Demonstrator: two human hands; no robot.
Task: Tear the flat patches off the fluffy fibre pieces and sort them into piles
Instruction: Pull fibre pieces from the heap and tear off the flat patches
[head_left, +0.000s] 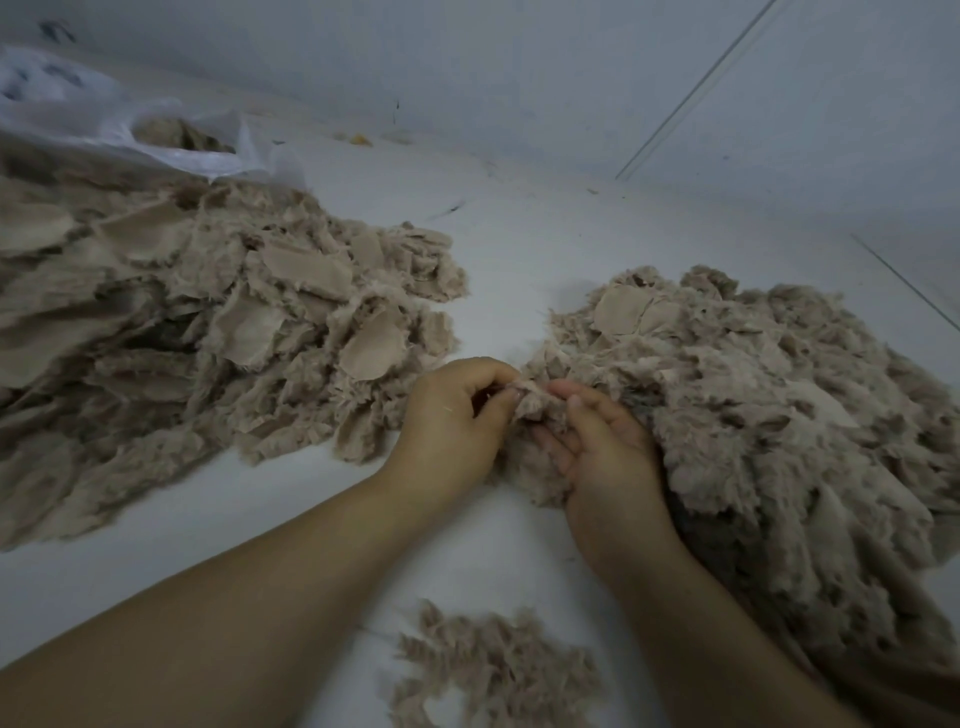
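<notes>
**Mid-sort: 1 piece in hand, 3 heaps on the surface**

While both hands work at 1 tuft, the heaps around them show where things stand. Far left: a white plastic bag (156, 140), mouth open, with more tan material inside; amount cannot be told. Just near of it, filling the left side, the large left pile (218, 322): fluffy pieces with many smooth flat patches (370, 347) showing, some apparently still fixed to fluff. I cannot tell whether this is unprocessed stock or sorted output.

Centre: left hand (457, 410), fingers curled, pinching the top edge of the held fibre piece (537, 402). Right hand (597, 441) touching it from the other side, palm up, thumb and fingertips pinched on the same tuft. Hands close together, piece between them, at the near-left edge of the right pile. Judged: a tear in progress, patch not yet off.

Near centre, below the forearms: a small pile (493, 670), fluff only as far as visible.

Right: the right pile (769, 405), mostly fluff, with 1 or 2 flat patches at its far edge.

Judged progress: partway. Sorted material has built up, yet the left pile and bag suggest much remains.
</notes>
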